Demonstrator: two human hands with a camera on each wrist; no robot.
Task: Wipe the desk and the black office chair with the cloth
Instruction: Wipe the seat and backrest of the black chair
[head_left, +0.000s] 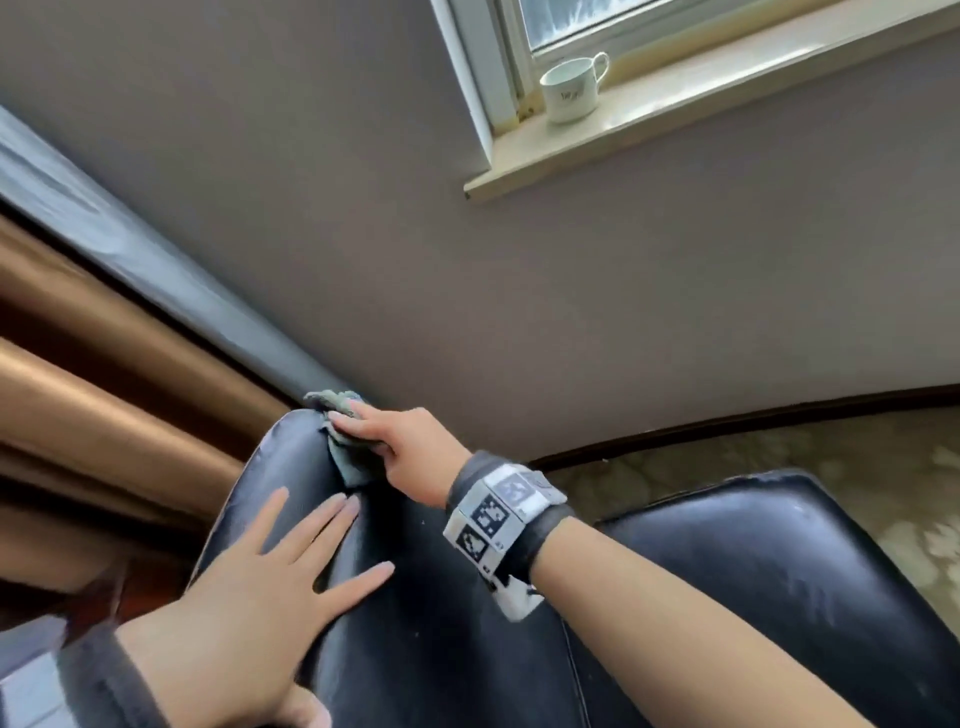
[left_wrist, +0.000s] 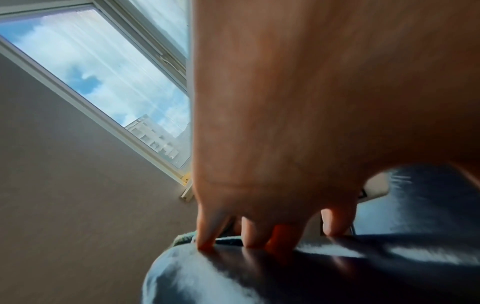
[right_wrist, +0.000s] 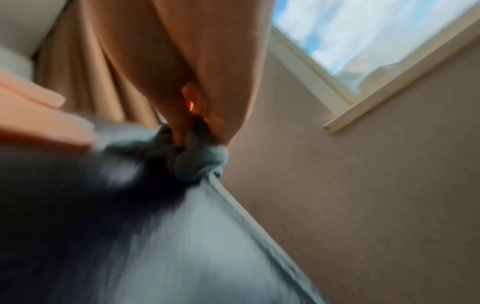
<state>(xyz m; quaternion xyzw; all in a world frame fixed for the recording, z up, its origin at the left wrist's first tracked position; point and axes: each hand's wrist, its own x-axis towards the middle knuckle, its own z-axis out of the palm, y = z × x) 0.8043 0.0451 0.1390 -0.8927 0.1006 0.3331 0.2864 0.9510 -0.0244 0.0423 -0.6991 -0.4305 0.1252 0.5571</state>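
**Cloth worked along the chair's top edge**

Nearest the head camera, the left hand (head_left: 270, 566) is laid flat on the black chair (head_left: 441, 623), fingers straight and spread, nothing held — it appears to steady the backrest. Further up, the right hand (head_left: 395, 447) is pressed onto the cloth (head_left: 343, 431), a grey-green bunch at the upper corner of the backrest. From above the fingers look fairly straight over it; in the right wrist view, blurred by motion, they are seen bunched into the cloth's folds, so it is judged to be gripped.

The cloth lies directly under and just beyond the right fingertips, at the chair's far corner, near the wall. The backrest's long axis runs from that corner back toward the camera, so any coming stroke is judged to be drawn along it, toward the left hand. The right hand is the nearer to the cloth.

A mug (head_left: 571, 88) is stood on the windowsill (head_left: 675, 119), well apart; some script is printed on it, too small to be read. The desk is not identified in any view.
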